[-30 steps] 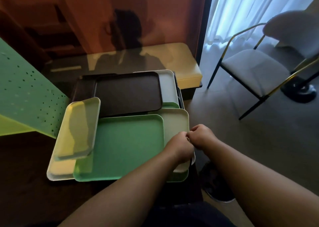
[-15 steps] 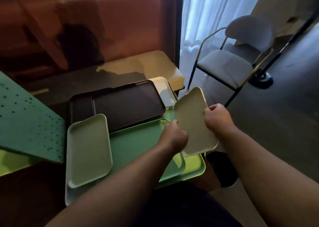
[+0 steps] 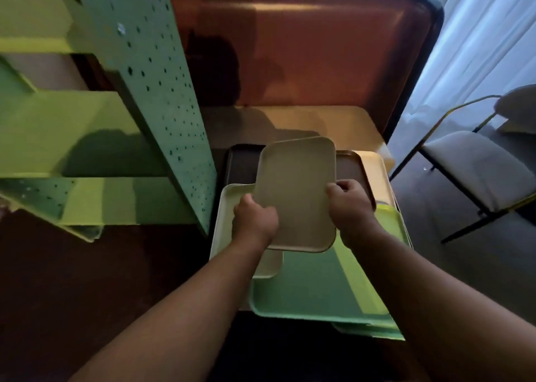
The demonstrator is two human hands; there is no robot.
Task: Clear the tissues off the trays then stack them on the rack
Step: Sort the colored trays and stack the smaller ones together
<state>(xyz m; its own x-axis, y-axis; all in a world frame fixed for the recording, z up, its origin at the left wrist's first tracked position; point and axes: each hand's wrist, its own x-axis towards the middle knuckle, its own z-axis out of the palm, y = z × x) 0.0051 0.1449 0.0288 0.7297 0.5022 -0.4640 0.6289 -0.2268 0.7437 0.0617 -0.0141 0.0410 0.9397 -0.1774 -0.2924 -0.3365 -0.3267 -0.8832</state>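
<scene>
I am holding a small pale tray (image 3: pixel 295 190) up off the pile with both hands. My left hand (image 3: pixel 255 222) is gripping its near-left edge, fingers curled under and thumb on top; my right hand (image 3: pixel 349 204) is pinching its right edge the same way. A second ago both hands were bunched together at the near-right corner of the pile; half a second ago the tray was already lifted, out over the right edge of the pile. Now I am carrying it left and farther in, so it is hanging above the dark tray (image 3: pixel 348 164) and partly over another pale tray (image 3: pixel 232 207) lying at the left of the pile. No tissue is showing on the tray I hold, so I judge it cleared and ready to stack.

The green rack (image 3: pixel 162 97), with its perforated side panel and yellow-green shelves, is now filling the left of my view, much closer than before, just beside the pile. That suggests the step in hand is moving this tray toward a shelf. The big green tray (image 3: pixel 319 288) and the ones under it are lying near me, not yet racked.
</scene>
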